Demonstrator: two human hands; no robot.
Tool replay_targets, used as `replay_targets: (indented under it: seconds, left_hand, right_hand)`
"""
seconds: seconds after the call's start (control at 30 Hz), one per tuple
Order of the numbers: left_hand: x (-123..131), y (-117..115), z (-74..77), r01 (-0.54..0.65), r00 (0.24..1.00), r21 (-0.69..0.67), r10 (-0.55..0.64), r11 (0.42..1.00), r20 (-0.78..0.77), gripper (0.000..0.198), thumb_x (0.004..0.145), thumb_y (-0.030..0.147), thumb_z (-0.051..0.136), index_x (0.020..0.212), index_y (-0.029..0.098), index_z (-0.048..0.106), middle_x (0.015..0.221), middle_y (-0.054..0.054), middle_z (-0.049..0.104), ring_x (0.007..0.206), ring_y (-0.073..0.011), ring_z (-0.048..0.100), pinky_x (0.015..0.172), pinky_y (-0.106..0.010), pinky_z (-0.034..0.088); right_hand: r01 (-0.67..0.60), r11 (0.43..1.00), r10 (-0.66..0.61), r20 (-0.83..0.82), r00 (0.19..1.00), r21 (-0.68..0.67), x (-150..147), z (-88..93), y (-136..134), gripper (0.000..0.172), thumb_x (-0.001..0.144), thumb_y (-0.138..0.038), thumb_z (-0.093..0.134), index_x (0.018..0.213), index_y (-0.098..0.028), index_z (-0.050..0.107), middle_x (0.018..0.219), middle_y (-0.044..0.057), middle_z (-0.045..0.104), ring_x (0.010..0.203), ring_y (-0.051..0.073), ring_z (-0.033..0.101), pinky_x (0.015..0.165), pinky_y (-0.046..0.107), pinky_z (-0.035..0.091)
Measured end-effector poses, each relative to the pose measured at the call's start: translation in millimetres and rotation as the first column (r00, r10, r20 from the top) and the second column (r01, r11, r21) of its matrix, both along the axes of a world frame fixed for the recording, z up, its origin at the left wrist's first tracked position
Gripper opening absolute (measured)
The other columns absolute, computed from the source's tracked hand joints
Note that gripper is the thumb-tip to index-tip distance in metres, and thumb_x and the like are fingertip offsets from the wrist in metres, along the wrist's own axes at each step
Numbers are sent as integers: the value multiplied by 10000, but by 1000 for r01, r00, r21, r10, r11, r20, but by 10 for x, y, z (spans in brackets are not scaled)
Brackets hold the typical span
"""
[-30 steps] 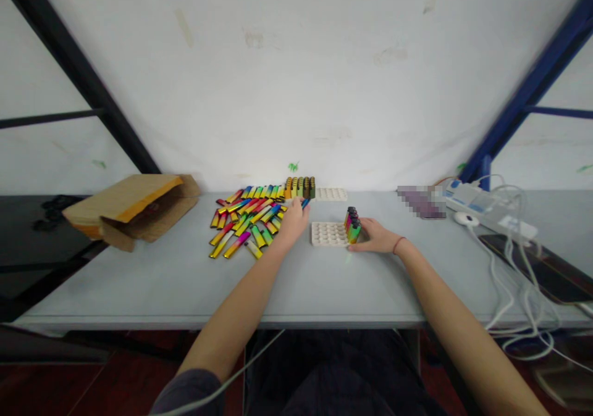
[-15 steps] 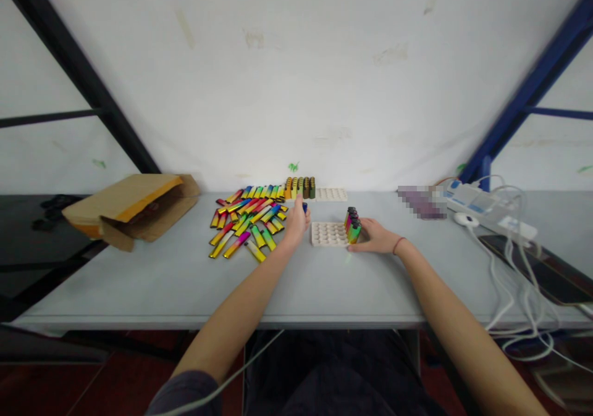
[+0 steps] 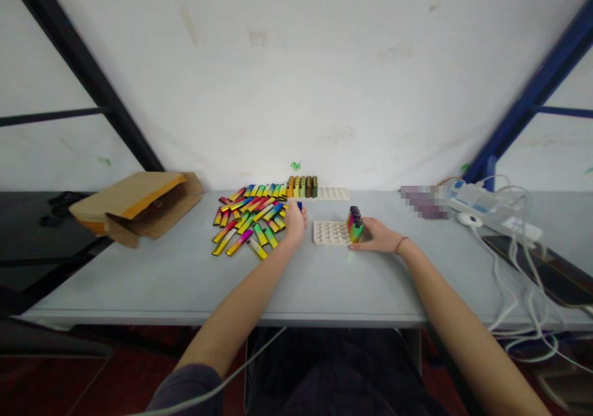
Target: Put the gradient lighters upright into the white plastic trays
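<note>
My left hand [image 3: 295,223] is closed around a lighter [image 3: 299,206], whose dark blue end shows above the fingers. It is between the pile of multicoloured lighters [image 3: 250,221] and a white tray with round holes [image 3: 330,233]. Along that tray's right end, a row of lighters [image 3: 355,224] with dark tops stands upright. My right hand [image 3: 377,237] grips the tray's right end, thumb at the near corner and fingers behind the row. Whether those fingers also press on the lighters, I cannot tell.
Against the wall, a second white tray [image 3: 334,193] holds upright lighters [image 3: 302,186] in its left part. An opened cardboard box [image 3: 134,203] lies at the left. On the right are a power strip [image 3: 493,209], tangled white cables [image 3: 514,280] and a dark phone-like slab [image 3: 542,271].
My left hand, with the lighter in it, has shifted slightly left and away from the near tray. My right hand keeps its place at the tray's end. The whole view has shifted slightly.
</note>
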State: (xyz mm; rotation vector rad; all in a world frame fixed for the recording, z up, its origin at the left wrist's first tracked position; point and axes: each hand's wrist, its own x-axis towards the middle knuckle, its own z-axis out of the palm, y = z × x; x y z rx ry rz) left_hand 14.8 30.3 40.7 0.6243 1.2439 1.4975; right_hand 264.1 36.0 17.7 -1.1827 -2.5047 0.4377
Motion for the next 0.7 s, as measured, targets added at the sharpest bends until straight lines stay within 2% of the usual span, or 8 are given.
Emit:
replay_targets:
  seconds: [0.27,0.4,0.5,0.6,0.7]
  left_hand:
    - [32,-33,35,33,998,-39,-35,999,-61,543,881,683,392,580,237,321,424,81,256,329,-67,211,355,-201,148]
    - [59,-53,45,61,993,-18,-62,998,-98,469,938,497,333,556,225,323,425,77,253,329,-61,183,357,-198,142]
    - [69,-69,55,30,995,-8,-31,1000,-93,401,927,386,335,562,220,329,428,75,257,338,-65,196,366,-196,146]
    - [68,-82,60,-11,996,1,11,1000,-85,362,919,344,336,578,220,340,428,76,256,342,-71,209,371,-193,152]
    - [63,-90,56,15,998,-1,-15,1000,-61,369,930,358,330,588,222,343,428,81,250,340,-71,196,364,-192,162]
  right_hand:
    - [8,1000,-9,-22,1000,-2,-7,13,-17,674,654,-625,790,1172,-206,687,1179,111,721,1123,340,653,1030,471,488]
    - [15,1000,-15,-20,1000,-15,-8,18,-17,688,655,-625,785,1184,-197,680,1191,119,716,1127,347,650,1035,478,483]
    - [10,1000,-10,-11,1000,-23,-8,17,-13,696,658,-620,782,1194,-189,671,1205,127,709,1129,352,646,1036,487,479]
    - [12,999,-12,8,1000,-35,-7,16,-11,708,674,-615,770,1215,-171,657,1232,147,694,1148,364,632,1041,505,471]
    - [15,999,-14,11,1000,-36,-6,16,-13,704,680,-611,768,1220,-174,653,1242,148,689,1156,365,625,1042,511,467]
